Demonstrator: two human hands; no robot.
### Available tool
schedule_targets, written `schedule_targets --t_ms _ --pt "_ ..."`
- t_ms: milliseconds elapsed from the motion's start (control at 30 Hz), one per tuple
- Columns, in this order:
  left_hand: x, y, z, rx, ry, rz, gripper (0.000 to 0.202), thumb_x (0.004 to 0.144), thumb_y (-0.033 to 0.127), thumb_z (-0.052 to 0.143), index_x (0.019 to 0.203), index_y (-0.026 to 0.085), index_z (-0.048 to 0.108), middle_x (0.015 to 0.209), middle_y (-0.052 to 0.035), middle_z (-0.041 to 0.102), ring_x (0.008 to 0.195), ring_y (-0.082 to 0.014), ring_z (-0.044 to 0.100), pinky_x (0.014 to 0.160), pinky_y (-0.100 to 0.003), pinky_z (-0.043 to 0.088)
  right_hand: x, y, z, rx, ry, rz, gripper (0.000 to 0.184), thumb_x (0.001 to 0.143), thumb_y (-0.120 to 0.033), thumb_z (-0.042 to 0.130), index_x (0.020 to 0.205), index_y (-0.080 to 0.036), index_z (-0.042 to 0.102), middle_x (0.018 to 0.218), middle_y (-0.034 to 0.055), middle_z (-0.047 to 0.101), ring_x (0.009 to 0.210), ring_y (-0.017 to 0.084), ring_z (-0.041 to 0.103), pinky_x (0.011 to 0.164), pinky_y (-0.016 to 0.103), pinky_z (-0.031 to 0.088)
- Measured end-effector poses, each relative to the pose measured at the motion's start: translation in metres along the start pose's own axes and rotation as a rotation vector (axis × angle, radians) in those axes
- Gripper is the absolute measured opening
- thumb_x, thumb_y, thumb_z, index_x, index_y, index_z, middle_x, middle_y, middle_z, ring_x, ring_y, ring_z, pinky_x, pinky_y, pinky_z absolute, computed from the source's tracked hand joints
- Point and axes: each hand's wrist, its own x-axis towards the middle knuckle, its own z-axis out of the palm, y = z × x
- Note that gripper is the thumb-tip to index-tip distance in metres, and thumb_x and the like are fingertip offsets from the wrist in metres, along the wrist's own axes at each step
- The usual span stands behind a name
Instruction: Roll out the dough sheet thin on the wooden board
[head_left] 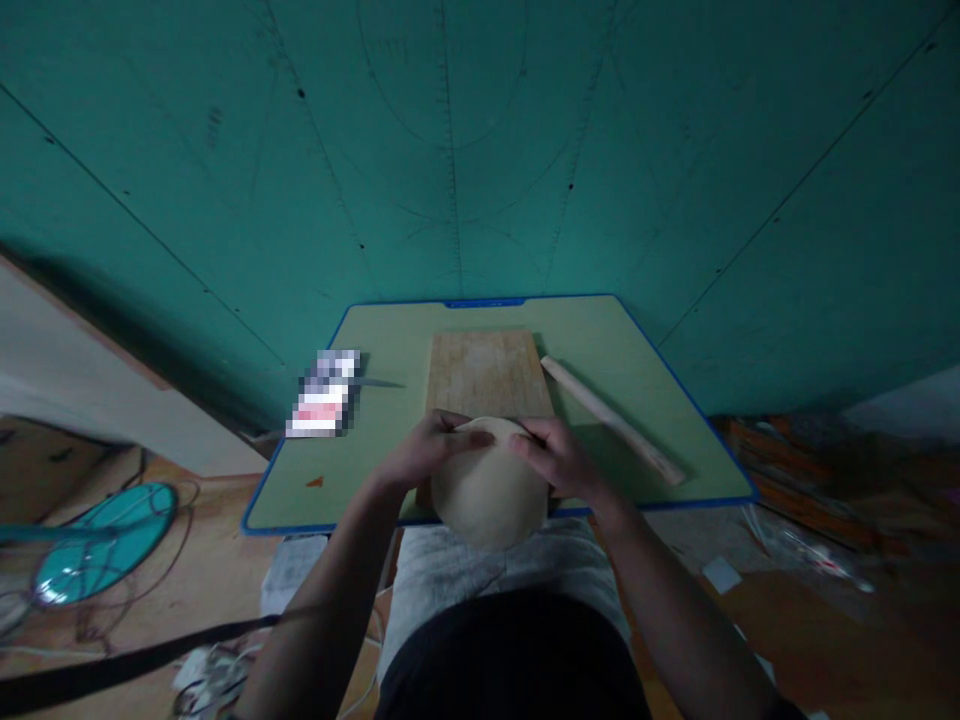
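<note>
A round, flat sheet of dough point(491, 495) hangs from both hands above the near end of a wooden cutting board point(484, 370). My left hand point(431, 447) grips its upper left edge, thumb on top and fingers behind. On the upper right edge, my right hand point(559, 455) pinches it the same way. The sheet's lower part droops past the table's front edge, over my lap. To the right of the board a wooden rolling pin point(611, 420) lies slanted on the table.
The small green table point(382, 480) has a blue rim. On its left side lie a blurred-out packet point(324, 395), a knife blade point(379, 382) sticking out beside it and a small orange scrap point(315, 482). Behind stands a green wall point(480, 150). A turquoise round object point(105, 545) and cables are on the floor.
</note>
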Motion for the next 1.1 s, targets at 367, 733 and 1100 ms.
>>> schedule_targets --t_ms 367,733,1100 --pt "0.001 0.000 0.001 0.078 -0.016 0.077 0.034 0.071 0.047 0.073 0.075 0.014 0.072 0.067 -0.0021 0.067 0.057 -0.0117 0.056 0.052 -0.021 0.041 0.000 0.002 -0.001 -0.068 -0.022 -0.051 0.038 0.085 -0.046 0.046 0.057 -0.022 0.036 0.056 -0.0052 0.034 0.056 0.010 0.034 0.052 0.025 0.024" --pt "-0.003 0.003 0.005 -0.038 0.104 0.090 0.033 0.068 0.047 0.074 0.075 0.015 0.070 0.068 -0.0021 0.067 0.058 -0.0128 0.057 0.053 -0.022 0.043 0.001 0.003 -0.001 -0.031 0.009 -0.039 0.038 0.086 -0.046 0.044 0.058 -0.023 0.033 0.057 -0.0053 0.033 0.056 0.010 0.033 0.052 0.025 0.025" --pt "-0.006 0.000 0.009 -0.039 0.122 0.107 0.034 0.070 0.048 0.070 0.062 0.016 0.062 0.054 0.0032 0.054 0.047 -0.0084 0.046 0.047 -0.021 0.037 0.001 -0.001 0.001 -0.018 -0.008 -0.042 0.041 0.089 -0.050 0.045 0.060 -0.023 0.035 0.058 -0.0055 0.033 0.057 0.011 0.034 0.053 0.026 0.024"
